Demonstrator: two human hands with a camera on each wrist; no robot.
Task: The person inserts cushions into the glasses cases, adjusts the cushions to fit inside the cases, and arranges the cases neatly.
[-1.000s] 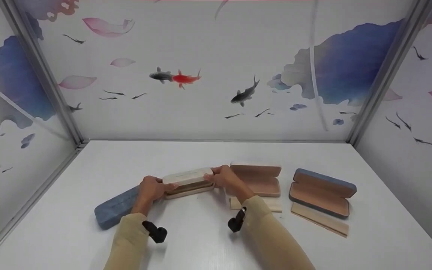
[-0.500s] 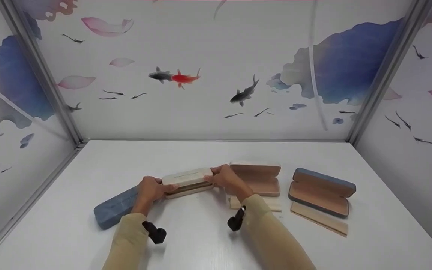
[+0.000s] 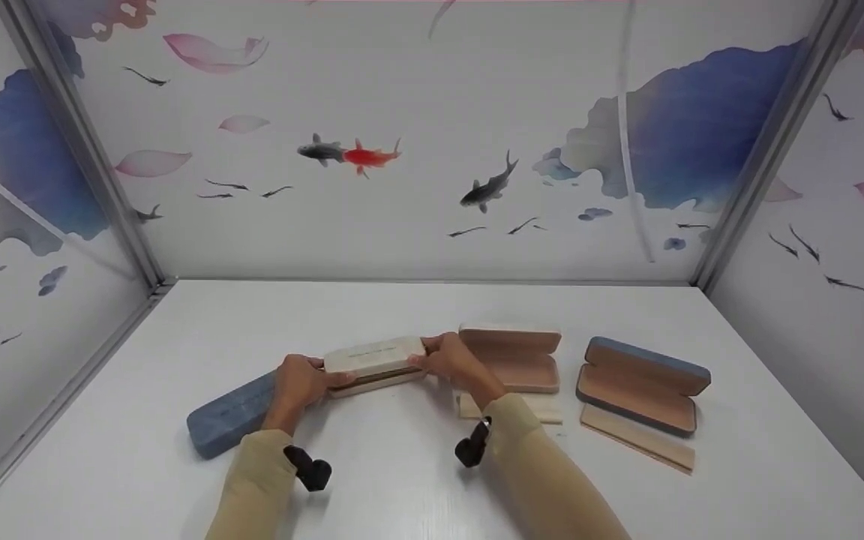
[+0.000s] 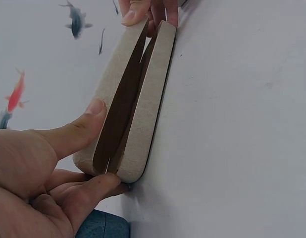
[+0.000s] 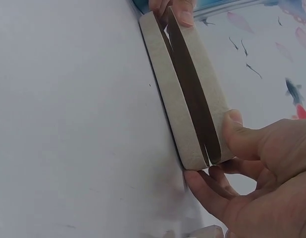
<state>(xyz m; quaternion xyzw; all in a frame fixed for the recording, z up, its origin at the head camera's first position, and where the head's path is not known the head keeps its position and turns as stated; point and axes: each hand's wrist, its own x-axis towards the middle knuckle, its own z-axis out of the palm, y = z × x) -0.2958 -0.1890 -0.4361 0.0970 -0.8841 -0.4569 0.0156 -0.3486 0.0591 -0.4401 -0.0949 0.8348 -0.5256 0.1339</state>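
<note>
Between my two hands is a cream glasses case [image 3: 372, 358], its lid partly raised so that a narrow dark gap shows along the front. My left hand [image 3: 303, 384] grips the left end, thumb on the lid and fingers at the lower shell, as the left wrist view shows on the case [image 4: 149, 109]. At the other end my right hand [image 3: 451, 358] holds it likewise; in the right wrist view the thumb [image 5: 235, 130] lies on the lid's edge. The inside of the case is mostly hidden.
A closed blue glasses case [image 3: 229, 416] lies beside my left hand. On the right stand an opened pale case [image 3: 522, 371] with a folded cloth [image 3: 548, 409] before it, and an opened blue case [image 3: 642, 397] with another folded cloth [image 3: 638, 439]. Printed panels surround the white table [image 3: 402, 487].
The lid of the cream glasses case has come down a little, and the gap along its front has narrowed. Both hands keep their hold at the ends.
</note>
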